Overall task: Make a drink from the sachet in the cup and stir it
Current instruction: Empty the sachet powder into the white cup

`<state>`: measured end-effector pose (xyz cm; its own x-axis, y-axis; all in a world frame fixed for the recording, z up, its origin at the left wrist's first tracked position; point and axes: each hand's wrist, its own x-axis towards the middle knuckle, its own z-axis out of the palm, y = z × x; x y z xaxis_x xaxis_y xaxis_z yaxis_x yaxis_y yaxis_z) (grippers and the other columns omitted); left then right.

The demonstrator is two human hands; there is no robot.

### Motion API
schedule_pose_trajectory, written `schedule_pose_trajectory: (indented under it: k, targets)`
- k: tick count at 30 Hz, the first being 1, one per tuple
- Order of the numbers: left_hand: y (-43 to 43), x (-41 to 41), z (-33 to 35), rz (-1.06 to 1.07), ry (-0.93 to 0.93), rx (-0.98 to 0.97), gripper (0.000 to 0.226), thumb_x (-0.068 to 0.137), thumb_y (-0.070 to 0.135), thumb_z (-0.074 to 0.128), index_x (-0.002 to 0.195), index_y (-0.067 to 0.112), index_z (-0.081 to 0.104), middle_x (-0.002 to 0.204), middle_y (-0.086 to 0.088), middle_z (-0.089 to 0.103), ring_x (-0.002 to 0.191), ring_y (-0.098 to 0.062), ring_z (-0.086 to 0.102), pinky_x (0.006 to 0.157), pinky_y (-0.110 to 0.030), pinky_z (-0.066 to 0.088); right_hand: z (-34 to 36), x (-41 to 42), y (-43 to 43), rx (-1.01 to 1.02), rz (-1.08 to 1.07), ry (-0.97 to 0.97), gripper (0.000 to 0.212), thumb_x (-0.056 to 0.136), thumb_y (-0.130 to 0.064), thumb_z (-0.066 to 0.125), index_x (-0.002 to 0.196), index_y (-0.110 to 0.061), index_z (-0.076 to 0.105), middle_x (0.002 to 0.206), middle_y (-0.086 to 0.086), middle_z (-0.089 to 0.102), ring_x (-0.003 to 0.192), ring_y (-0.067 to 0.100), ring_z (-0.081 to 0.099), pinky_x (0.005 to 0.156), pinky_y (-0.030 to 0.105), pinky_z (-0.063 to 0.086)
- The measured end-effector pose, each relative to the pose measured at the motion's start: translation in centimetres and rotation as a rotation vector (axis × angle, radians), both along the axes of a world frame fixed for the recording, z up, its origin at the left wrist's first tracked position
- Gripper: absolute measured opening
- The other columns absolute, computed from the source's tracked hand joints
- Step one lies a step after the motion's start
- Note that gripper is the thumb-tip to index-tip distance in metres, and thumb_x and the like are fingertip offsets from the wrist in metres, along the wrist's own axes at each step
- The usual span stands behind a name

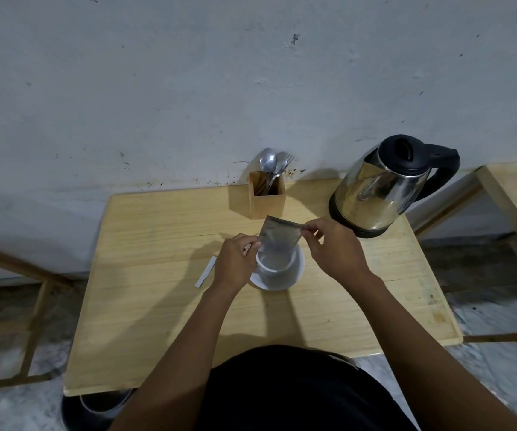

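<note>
You held the silver sachet (279,236) upended over the white cup (277,265), its lower end down inside the cup's mouth, so the step in hand looked like emptying the powder. Your left hand (235,262) pinched the sachet's left edge between closed fingertips, and your right hand (333,245) pinched its upper right corner the same way, the other fingers loosely curled. Whether any powder had reached the cup could not be made out. The cup sat on a white saucer (297,276) near the middle of the wooden table (157,321). A thin white strip (206,272), likely the torn-off top, lay on the table just left of your left hand. Behind the cup stood a wooden holder (266,199) with spoons and a fork (274,164), and to its right the steel kettle (384,188). The next move probably called for setting the sachet aside, freeing your right hand for the kettle handle, and pouring carefully before taking a spoon to stir.
</note>
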<state>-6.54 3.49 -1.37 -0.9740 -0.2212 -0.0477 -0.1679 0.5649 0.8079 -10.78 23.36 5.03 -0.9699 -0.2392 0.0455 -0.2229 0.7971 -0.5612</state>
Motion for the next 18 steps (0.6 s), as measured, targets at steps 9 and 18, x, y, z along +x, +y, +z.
schedule_pose_trajectory:
  k: [9, 18]
  targets:
    - [0.1, -0.7, 1.0, -0.007, 0.043, 0.054, 0.016, 0.091, 0.015, 0.057, 0.089, 0.012, 0.073, 0.085, 0.007, 0.065, 0.087, -0.022, 0.062, 0.071, -0.016, 0.040, 0.2, 0.0, -0.2, 0.072, 0.104, 0.073, 0.014, 0.093, -0.025, 0.062, 0.100, -0.019, 0.072, 0.094, -0.006, 0.070, 0.081, 0.016, 0.064, 0.081, 0.041, 0.051]
    - [0.6, -0.2, 1.5, 0.006, 0.087, 0.079, 0.015, 0.089, 0.013, 0.061, 0.086, 0.010, 0.074, 0.082, -0.002, 0.072, 0.075, -0.015, 0.063, 0.072, -0.020, 0.046, -0.2, 0.4, -0.8, 0.053, -0.005, 0.100, 0.014, 0.093, -0.024, 0.060, 0.098, -0.019, 0.072, 0.094, -0.005, 0.071, 0.082, 0.017, 0.065, 0.084, 0.041, 0.049]
